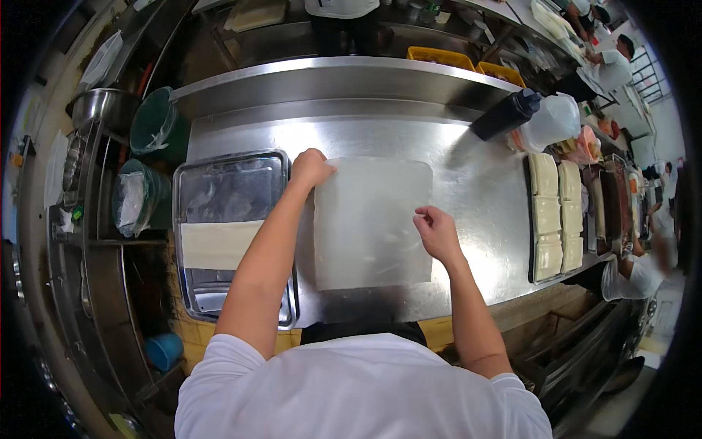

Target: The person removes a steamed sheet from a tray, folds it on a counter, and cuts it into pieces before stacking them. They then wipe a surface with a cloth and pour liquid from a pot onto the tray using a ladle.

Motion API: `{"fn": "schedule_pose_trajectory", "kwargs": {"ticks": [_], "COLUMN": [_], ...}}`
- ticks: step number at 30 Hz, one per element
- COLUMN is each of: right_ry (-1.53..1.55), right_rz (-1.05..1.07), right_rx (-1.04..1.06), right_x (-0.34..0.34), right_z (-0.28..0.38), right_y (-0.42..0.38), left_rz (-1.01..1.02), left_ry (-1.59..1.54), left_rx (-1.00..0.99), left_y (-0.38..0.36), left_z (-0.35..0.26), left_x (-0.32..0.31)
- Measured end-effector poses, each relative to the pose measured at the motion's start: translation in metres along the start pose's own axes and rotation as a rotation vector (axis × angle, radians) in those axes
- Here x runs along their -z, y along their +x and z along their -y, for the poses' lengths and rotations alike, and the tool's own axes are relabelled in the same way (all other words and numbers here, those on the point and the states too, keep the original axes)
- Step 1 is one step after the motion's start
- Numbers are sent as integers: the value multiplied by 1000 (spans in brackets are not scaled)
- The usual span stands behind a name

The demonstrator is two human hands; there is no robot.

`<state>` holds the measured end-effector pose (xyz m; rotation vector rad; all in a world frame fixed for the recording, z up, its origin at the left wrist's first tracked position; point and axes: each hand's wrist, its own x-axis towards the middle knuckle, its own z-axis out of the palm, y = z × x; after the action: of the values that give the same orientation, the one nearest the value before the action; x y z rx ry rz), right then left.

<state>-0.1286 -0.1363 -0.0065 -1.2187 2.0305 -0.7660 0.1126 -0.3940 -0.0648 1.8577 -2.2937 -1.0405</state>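
Note:
A square, whitish translucent sheet (373, 219) lies flat on the steel table in front of me. My left hand (312, 168) is at its upper left corner, with the fingers closed on the edge. Over the sheet's right side, my right hand (439, 230) is curled, thumb and index finger close together; whether anything is between them I cannot make out. Left of the sheet, partly behind my left forearm, is a metal tray (230, 172). A pale, flat rectangular slab (219, 245) lies across the tray.
A dark tray at the right holds pale blocks (546, 212) in two rows. Behind it are a dark bottle (506, 115) and a white container (553, 117). A raised steel shelf (329, 77) borders the back of the table (475, 175). Green bins (157, 128) stand left; co-workers are beyond.

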Motion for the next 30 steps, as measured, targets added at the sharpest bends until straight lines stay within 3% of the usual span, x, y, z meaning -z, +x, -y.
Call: {"fn": "schedule_pose_trajectory", "kwargs": {"ticks": [6, 12, 15, 18, 21, 27, 30], "right_ry": [-92, -245, -384, -607, -765, -990, -1013], "right_rz": [97, 261, 712, 868, 874, 795, 663], "right_rx": [145, 408, 104, -23, -35, 141, 186], "right_x": [-14, -66, -76, -75, -51, 2, 22], "right_z": [46, 76, 96, 95, 78, 35, 30], "right_y": [101, 191, 211, 224, 230, 222, 205], "left_rz": [72, -21, -32, -51, -60, 30, 86], "left_ry": [-141, -213, -236, -239, -232, -210, -235], "left_rx": [-1, -83, -94, -107, -115, -31, 1], "left_y": [-11, -44, -48, -46, -40, -9, 11], "left_z": [-1, -16, -14, -10, -4, 13, 25], "left_x": [23, 41, 41, 43, 45, 32, 17]}}
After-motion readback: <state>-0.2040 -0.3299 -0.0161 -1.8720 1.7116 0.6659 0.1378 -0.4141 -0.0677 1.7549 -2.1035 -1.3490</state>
